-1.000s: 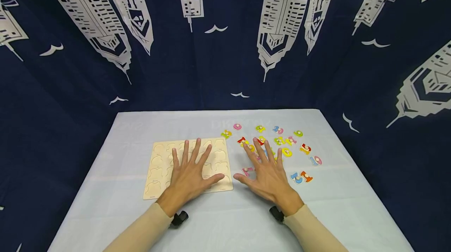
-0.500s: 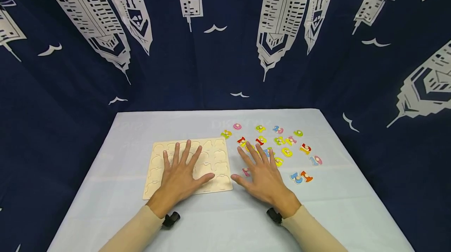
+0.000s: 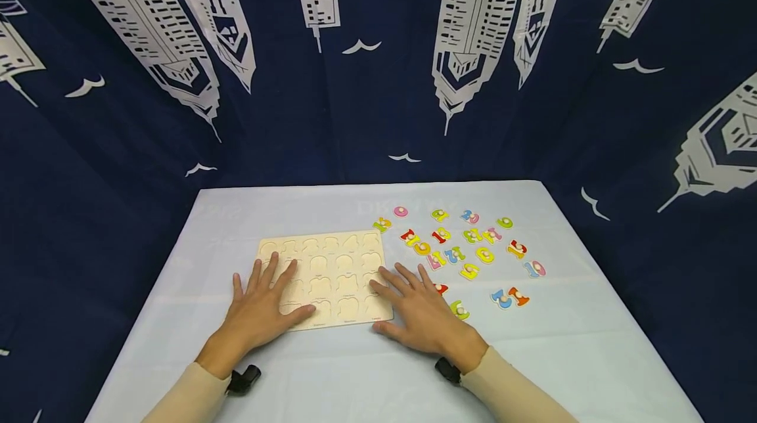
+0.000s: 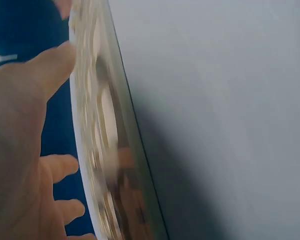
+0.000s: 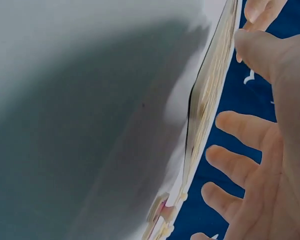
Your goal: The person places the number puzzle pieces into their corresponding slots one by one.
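Note:
A pale wooden puzzle board (image 3: 332, 270) with shaped recesses lies on the white table. My left hand (image 3: 257, 311), fingers spread, is over the board's left edge; the left wrist view shows its fingers (image 4: 64, 167) apart from the board's surface. Over the board's right edge is my right hand (image 3: 422, 314), fingers extended, holding nothing; the right wrist view shows its palm (image 5: 262, 200) above the table. Colourful puzzle pieces lie scattered to the right of the board, among them a yellow ring-shaped piece (image 3: 485, 255) and a green piece (image 3: 459, 309) partly behind the right hand.
The white-covered table (image 3: 367, 383) ends at a dark blue curtain (image 3: 331, 114) printed with white buildings and birds. A pink ring-shaped piece (image 3: 401, 211) lies near the back, and an orange piece (image 3: 519, 296) lies at the right.
Both hands have moved left and toward the person. The left hand has gone from the board's middle to its left edge; the right hand has left the cluster of pieces, uncovering several.

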A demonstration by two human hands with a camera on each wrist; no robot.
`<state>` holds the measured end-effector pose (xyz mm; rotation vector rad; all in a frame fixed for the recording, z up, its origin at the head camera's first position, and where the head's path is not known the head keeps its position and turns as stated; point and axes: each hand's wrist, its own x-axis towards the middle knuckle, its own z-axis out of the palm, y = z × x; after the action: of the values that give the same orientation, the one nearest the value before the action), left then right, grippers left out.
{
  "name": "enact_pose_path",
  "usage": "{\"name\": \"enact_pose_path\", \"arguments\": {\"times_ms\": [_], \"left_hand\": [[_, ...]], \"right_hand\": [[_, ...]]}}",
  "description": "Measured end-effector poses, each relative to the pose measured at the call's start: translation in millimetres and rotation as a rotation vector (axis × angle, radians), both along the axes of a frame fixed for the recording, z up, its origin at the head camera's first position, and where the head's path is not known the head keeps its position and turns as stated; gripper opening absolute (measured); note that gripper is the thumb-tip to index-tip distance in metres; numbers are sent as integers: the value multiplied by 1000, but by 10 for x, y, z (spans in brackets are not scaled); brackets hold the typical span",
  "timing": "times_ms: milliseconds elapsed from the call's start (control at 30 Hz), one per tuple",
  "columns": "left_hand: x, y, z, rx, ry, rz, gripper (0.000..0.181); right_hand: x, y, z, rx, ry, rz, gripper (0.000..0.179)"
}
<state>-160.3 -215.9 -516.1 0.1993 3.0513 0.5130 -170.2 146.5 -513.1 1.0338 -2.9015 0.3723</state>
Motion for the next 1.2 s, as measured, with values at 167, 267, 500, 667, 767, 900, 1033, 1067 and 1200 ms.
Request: {"name": "enact_pose_path", "arguments": {"times_ms": [167,267,500,667,767,900,1033,1067,1200], "left_hand": [[78,-249,-17,4,-15,-34,112],[100,-312,-25,8,-1,-66,110],[82,-211,-39,42,12,-145,108],[82,-94,-35,60,8,-184,107],[90,-45,-35,65,8,-196,105],[95,17,-34,68,7,-215,101],[87,82,-5,78,-9,-237,97],[81,94,-2,80,-18,-241,96],[69,109,2,95,-34,-248,93]], "right_hand": [[5,-18,-18,45,-12,16,73],[4,-13,-26,49,-6,11,70],[30,149,-59,14,17,-22,62],[52,316,-76,-3,5,-45,60],[51,399,-76,-10,2,-45,60],[34,496,-50,-14,-1,-49,59],[5,580,-5,-12,-10,-50,59],[-2,596,3,-12,-13,-49,58],[-28,632,5,-28,-25,-31,56]]}}
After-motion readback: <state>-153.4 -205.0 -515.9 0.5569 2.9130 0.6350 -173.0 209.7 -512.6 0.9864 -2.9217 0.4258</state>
